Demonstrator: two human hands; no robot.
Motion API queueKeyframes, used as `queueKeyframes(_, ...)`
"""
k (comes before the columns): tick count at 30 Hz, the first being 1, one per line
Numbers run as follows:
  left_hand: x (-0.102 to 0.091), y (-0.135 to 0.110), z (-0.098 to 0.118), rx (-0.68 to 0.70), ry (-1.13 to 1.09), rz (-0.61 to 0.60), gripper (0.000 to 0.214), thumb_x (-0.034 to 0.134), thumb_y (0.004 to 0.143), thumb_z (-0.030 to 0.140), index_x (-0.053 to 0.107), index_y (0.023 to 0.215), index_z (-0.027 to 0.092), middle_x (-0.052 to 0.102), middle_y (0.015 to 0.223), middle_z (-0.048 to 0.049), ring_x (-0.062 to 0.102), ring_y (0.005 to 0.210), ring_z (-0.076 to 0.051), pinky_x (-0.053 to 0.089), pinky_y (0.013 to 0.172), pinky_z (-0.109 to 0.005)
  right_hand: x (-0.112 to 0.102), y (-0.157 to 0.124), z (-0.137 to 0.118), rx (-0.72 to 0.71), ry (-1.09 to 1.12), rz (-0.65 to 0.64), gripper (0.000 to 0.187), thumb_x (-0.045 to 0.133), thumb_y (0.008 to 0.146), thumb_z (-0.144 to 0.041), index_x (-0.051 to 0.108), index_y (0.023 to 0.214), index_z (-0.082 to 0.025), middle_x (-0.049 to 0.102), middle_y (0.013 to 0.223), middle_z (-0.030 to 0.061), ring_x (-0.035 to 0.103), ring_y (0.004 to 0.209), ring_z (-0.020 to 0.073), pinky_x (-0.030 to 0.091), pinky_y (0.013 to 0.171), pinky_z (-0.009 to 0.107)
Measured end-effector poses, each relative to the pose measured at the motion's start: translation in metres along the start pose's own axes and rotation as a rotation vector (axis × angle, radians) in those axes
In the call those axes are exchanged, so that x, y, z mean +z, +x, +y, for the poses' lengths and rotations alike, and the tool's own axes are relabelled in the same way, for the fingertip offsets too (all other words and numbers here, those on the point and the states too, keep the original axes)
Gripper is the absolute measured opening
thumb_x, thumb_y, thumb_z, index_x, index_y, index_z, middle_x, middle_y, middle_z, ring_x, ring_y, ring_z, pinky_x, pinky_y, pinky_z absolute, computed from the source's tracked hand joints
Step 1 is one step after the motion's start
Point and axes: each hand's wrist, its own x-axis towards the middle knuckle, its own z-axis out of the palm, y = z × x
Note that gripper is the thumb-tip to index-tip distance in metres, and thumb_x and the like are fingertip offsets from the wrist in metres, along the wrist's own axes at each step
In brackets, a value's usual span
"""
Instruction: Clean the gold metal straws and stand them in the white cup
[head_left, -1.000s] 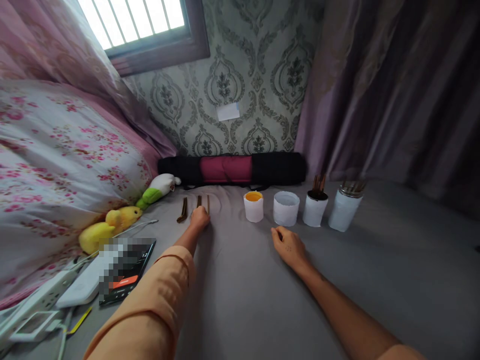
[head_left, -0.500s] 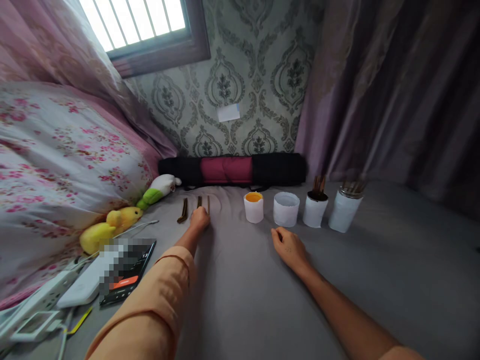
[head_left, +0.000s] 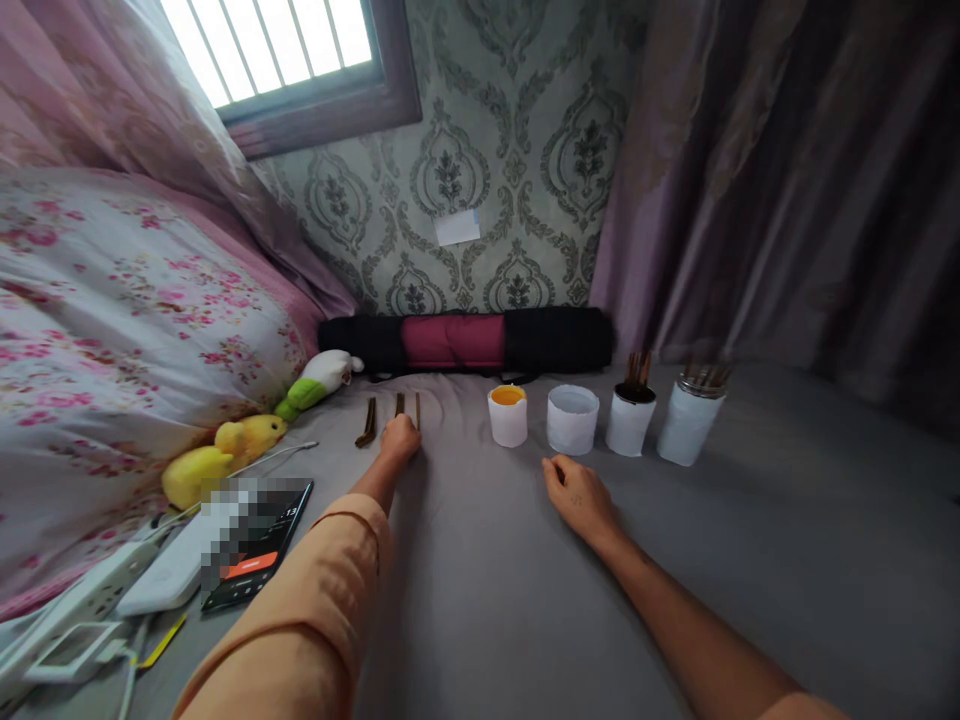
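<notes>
The person's left hand point(head_left: 401, 437) is set down on the grey sheet point(head_left: 480, 600), knuckles up and fingers curled; whether it grips anything cannot be determined, the palm side being hidden. Directly at its 12 o'clock, brown sticks point(head_left: 400, 404) extend beyond the knuckles, their near ends concealed by the hand. At its 1 o'clock, just beside it, lies a single thin stick point(head_left: 418, 408). At its 10 o'clock, apart from it, lies a dark brown bundle point(head_left: 367, 420), bent at its near end. The right hand point(head_left: 577, 492) is loosely closed, thumb side facing the left hand; nothing is seen projecting from it. Four pale containers stand in a row beyond it: between its 10 and 11 o'clock, a small cup point(head_left: 509, 425) with an orange interior; at 12 o'clock, near the fingers, a wider tub point(head_left: 573, 428); at 1 o'clock, a dark-rimmed cup point(head_left: 631, 427) holding upright brown sticks; at 2 o'clock, a taller container point(head_left: 686, 435), tilted in appearance, also holding sticks. From the left hand, a phone point(head_left: 262, 550), partly pixelated, lies at 8 o'clock and a yellow plush toy point(head_left: 196, 475) at 9 o'clock. A black-and-maroon roll point(head_left: 454, 341) lies along the wall at 12 o'clock.
</notes>
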Motion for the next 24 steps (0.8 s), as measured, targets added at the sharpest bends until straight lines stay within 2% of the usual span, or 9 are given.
queueKeyframes(24,-0.014,-0.011,0.006,-0.088,-0.094,0.000,0.024,0.047,0.069,0.018,0.064,0.087,0.016,0.062,0.097,-0.0160,0.057,0.092,-0.027,0.043,0.070,-0.032,-0.001,-0.001,0.000,0.000,-0.006,-0.009,0.036,0.032,0.086,-0.040,0.058,0.072,-0.019,0.061,0.067,0.0030,0.050,0.058,0.0106,0.018,0.050,0.024)
